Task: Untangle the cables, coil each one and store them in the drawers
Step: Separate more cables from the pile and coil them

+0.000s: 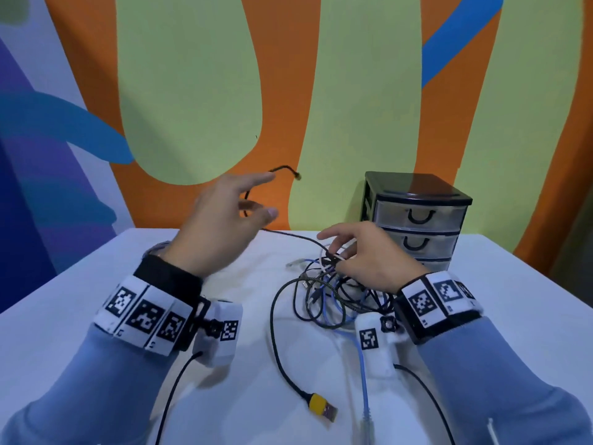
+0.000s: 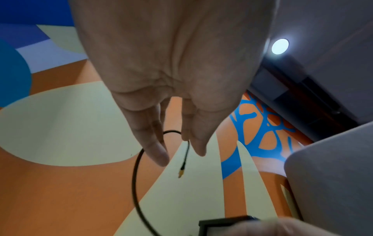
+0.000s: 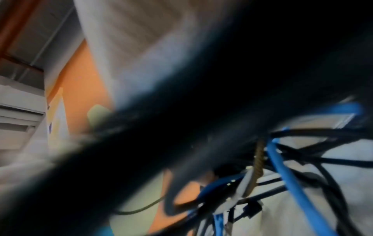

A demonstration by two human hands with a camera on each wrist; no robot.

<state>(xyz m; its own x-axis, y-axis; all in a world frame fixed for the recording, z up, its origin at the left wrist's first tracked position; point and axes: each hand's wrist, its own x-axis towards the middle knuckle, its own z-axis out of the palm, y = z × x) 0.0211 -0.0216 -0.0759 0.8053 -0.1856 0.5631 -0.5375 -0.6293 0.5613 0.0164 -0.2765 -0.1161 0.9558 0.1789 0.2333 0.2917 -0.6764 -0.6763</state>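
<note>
The left hand (image 1: 221, 220) is raised above the white table (image 1: 80, 316), fingers fairly straight, with the end of a thin black cable (image 1: 256, 200) pinched between fingertips; its small gold plug (image 2: 181, 172) dangles free (the left wrist view shows this best). That cable runs down to the table and right into the tangled cables (image 1: 330, 297), a heap of black, blue, white and braided leads at mid-table. A black lead ending in a yellow USB plug (image 1: 317, 404) trails toward the near edge. The right hand (image 1: 372, 255) rests on the heap, fingers curled into the strands. Behind it stands the drawer unit (image 1: 417, 216), drawers closed.
</note>
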